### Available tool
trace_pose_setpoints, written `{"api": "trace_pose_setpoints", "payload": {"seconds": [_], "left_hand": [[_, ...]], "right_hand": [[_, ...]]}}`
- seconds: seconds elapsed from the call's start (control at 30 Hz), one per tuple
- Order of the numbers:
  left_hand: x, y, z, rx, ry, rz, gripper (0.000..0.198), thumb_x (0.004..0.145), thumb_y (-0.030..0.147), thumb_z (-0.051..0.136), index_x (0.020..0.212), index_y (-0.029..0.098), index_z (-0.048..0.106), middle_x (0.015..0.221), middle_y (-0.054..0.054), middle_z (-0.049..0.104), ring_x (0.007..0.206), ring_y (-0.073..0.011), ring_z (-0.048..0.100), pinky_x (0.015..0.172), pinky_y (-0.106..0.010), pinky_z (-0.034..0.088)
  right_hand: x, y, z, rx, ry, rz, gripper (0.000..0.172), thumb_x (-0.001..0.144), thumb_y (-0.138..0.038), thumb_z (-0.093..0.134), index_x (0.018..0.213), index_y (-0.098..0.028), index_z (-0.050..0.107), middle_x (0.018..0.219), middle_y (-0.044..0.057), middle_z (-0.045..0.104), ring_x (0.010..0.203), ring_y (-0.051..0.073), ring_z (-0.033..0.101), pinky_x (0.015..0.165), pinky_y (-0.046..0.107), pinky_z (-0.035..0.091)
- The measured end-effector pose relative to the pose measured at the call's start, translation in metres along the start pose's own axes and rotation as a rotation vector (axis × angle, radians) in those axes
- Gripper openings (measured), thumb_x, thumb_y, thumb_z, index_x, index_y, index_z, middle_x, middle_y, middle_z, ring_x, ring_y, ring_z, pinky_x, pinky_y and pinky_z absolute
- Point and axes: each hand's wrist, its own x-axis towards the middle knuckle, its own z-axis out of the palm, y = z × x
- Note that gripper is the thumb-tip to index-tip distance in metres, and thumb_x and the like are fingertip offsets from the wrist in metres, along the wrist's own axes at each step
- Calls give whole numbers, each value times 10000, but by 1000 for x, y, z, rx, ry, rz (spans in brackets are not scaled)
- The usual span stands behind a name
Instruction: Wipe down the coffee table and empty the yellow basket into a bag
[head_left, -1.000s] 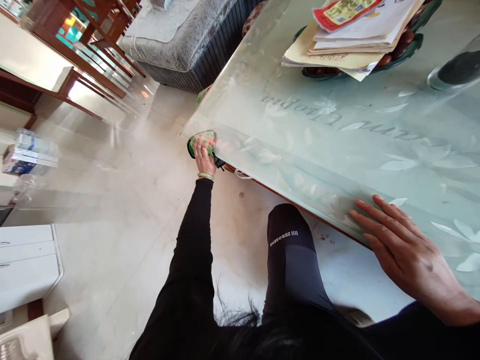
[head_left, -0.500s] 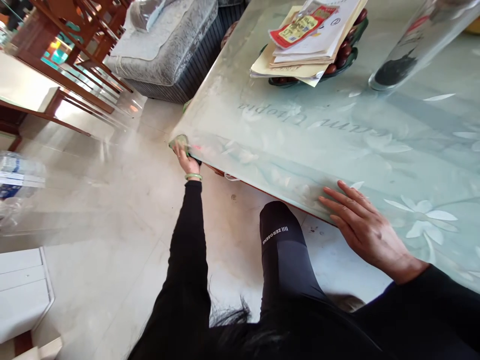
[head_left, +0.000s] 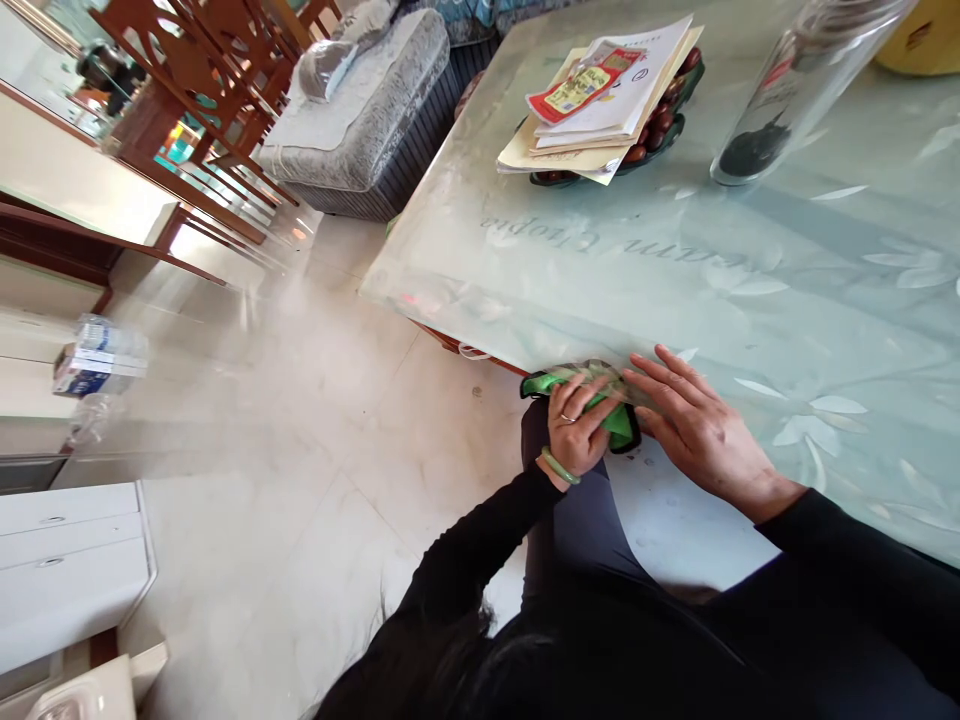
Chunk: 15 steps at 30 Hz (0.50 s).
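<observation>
The left hand [head_left: 574, 425] grips a green cloth [head_left: 619, 424] at the near edge of the frosted glass tabletop [head_left: 480, 250], its fingers [head_left: 581, 405] curled together and clamped on the bunched fabric. A ring [head_left: 568, 418] and a green bangle [head_left: 559, 465] sit on that hand and wrist. The right hand [head_left: 697, 425] lies at 3 o'clock from the cloth and touches it, its fingers [head_left: 660, 385] spread apart across the glass edge (a pale, crumpled fold on top of the cloth is too blurred to read). At 12 o'clock on the tabletop, papers lie on a dark green bowl [head_left: 660, 125] of red-brown dates, with a tall glass jar [head_left: 780, 120] at 1 o'clock. A grey cushioned bench [head_left: 367, 120] stands at 11 o'clock, beside wooden chairs [head_left: 187, 110], and a plastic water bottle [head_left: 101, 350] lies at 9 o'clock beyond the tiled floor [head_left: 300, 400].
</observation>
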Motion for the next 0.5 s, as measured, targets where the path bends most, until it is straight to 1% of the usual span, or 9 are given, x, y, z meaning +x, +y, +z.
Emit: {"api": "trace_pose_setpoints", "payload": {"seconds": [0.07, 0.13, 0.2, 0.23, 0.27, 0.33, 0.43, 0.5], "left_hand": [[-5, 14, 7, 22, 11, 4, 436, 1066, 414, 453, 1328, 268, 771, 1417, -101, 713, 1505, -288, 499, 1311, -497, 322], [-7, 16, 13, 41, 21, 28, 408, 1060, 417, 487, 1299, 277, 786, 1413, -96, 715, 1492, -288, 514, 1308, -484, 328], [-8, 6, 14, 51, -2, 99, 399, 1059, 390, 484, 1316, 300, 774, 1432, -68, 710, 1485, -267, 529, 1288, -452, 369], [-7, -5, 13, 58, -9, 117, 407, 1059, 366, 469, 1334, 304, 763, 1441, -59, 708, 1487, -256, 532, 1275, -440, 391], [-5, -19, 11, 67, 1, 104, 421, 1059, 344, 449, 1348, 298, 751, 1443, -59, 709, 1492, -252, 529, 1267, -438, 406], [2, -58, 2, 94, 66, -6, 451, 1060, 338, 409, 1367, 259, 730, 1451, -93, 703, 1523, -265, 495, 1268, -472, 409], [21, -133, -23, 118, 215, -180, 517, 1066, 453, 378, 1372, 192, 702, 1472, -155, 677, 1576, -293, 421, 1302, -521, 361], [39, -187, -46, 133, 277, -292, 557, 1066, 510, 365, 1387, 183, 683, 1514, -162, 641, 1608, -277, 370, 1338, -499, 306]], "right_hand": [[-1, 3, 1, 1, -5, -9, 498, 1111, -310, 443, 1607, -263, 446, 1681, 105, 456, 1646, 342, 245, 1256, 599, 447], [-2, 5, 1, -3, 0, -11, 486, 1105, -321, 449, 1587, -265, 478, 1670, 106, 472, 1638, 355, 264, 1250, 604, 453], [-3, 6, -1, -19, 14, -15, 478, 1093, -341, 473, 1561, -255, 516, 1648, 115, 500, 1625, 366, 294, 1255, 597, 450], [-4, 6, -2, -30, 28, -20, 476, 1086, -353, 489, 1548, -246, 532, 1633, 123, 517, 1618, 370, 310, 1258, 591, 449], [-4, 6, -3, -43, 45, -28, 472, 1081, -364, 499, 1534, -240, 546, 1618, 130, 533, 1612, 372, 326, 1260, 586, 448], [-6, 8, -3, -62, 72, -43, 474, 1075, -389, 501, 1522, -242, 556, 1599, 136, 554, 1603, 373, 345, 1261, 591, 446], [-8, 13, -1, -64, 71, -52, 514, 1071, -442, 466, 1557, -287, 529, 1607, 118, 550, 1598, 380, 352, 1243, 636, 451], [-9, 17, 3, -59, 64, -39, 554, 1064, -472, 446, 1602, -343, 484, 1623, 85, 538, 1597, 381, 353, 1236, 668, 445]]}}
